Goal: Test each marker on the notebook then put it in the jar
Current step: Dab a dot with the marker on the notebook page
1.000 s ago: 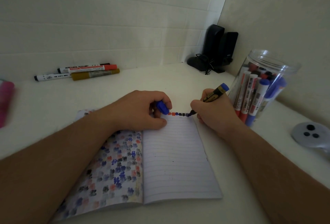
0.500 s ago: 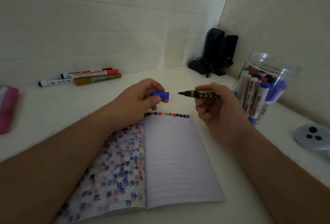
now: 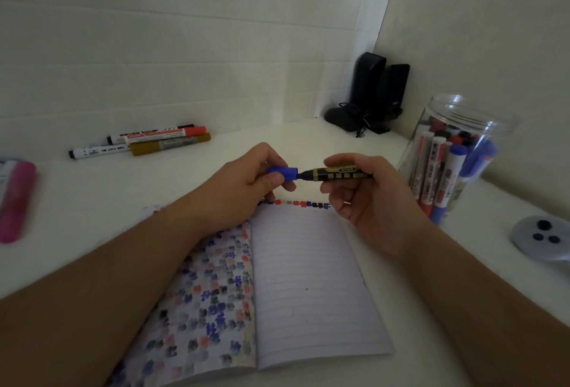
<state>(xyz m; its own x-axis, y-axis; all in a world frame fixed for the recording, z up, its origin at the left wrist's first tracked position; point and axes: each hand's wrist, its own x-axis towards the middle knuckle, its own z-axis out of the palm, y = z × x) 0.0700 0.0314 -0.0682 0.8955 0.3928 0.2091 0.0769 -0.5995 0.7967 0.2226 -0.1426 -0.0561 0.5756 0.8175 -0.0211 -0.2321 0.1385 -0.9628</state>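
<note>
A person's left hand [image 3: 246, 183] pinches a blue cap [image 3: 283, 173] and brings its mouth onto the dark nib of a black-and-gold marker [image 3: 337, 173], gripped at mid-barrel by the curled fingers of the right hand [image 3: 367, 198], just above the top edge of the open notebook [image 3: 308, 288]. A second ago that nib was on the paper, adding to the row of coloured test marks [image 3: 296, 203] along the notebook's top line; half a second ago cap and marker were held apart in the air. Now they meet, the cap not yet fully seated, which suggests that this marker's test is finished and that only capping and the drop into the jar remain for it. The clear plastic jar [image 3: 462, 127] stands open to the right of the notebook, already crowded with red, black and blue markers. To the notebook's upper left, by the wall, four more markers [image 3: 148, 141] lie in a loose bundle, apparently awaiting their turn. A pink object [image 3: 17, 201] lies at the far left, too blurred to identify.
</note>
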